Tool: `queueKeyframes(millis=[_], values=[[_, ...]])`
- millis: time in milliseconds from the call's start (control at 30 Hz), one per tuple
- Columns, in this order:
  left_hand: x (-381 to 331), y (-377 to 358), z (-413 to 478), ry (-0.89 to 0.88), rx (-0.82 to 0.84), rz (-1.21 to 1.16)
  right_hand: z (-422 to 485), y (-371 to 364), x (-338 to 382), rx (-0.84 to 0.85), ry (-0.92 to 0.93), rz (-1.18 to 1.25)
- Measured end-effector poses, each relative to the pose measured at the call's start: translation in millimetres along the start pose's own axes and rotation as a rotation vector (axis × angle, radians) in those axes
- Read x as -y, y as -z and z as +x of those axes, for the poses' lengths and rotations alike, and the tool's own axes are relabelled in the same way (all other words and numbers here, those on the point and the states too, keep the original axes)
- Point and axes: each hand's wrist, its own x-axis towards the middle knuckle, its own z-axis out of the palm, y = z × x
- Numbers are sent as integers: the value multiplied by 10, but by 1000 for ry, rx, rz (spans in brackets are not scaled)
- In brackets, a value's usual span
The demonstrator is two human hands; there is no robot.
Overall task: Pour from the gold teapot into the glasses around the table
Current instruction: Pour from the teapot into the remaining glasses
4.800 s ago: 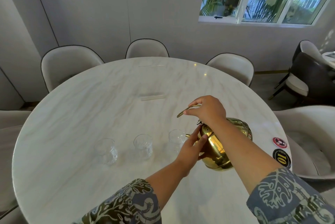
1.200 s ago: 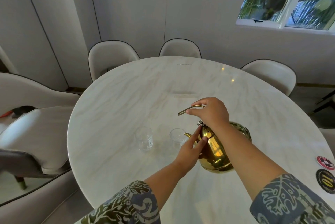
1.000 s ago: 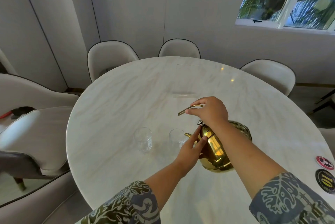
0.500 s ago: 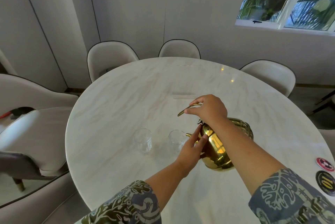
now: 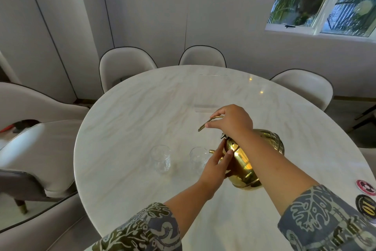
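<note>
The gold teapot [image 5: 246, 165] hangs tilted over the white marble table [image 5: 142, 112], its spout at the rim of a clear glass [image 5: 198, 158]. My right hand [image 5: 232, 121] grips the teapot's curved gold handle from above. Fingers of my left hand [image 5: 215, 166] rest on the lid and front of the pot. A second clear glass [image 5: 160, 158] stands upright a little to the left, apart from the pot. Whether liquid flows from the spout cannot be told.
Cream upholstered chairs [image 5: 125, 67] ring the round table, with more at the left and far right. A clear acrylic stand [image 5: 211, 96] sits mid-table. Two round coasters [image 5: 365, 187] lie at the right edge. A window is at the upper right.
Over the last second the teapot and both hands have kept almost the same pose at the glass. Since 4.8 s ago the view has swung left and a third glass has left the frame.
</note>
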Motion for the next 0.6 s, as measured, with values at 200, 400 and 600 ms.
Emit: queueKeyframes(millis=[200, 400, 600], values=[[-19, -16, -28, -17, 7, -28, 13, 1, 30, 8, 7, -26], [-46, -17, -44, -20, 9, -53, 18, 11, 58, 20, 22, -57], [-55, -22, -41, -21, -3, -58, 36, 12, 75, 18, 35, -76]])
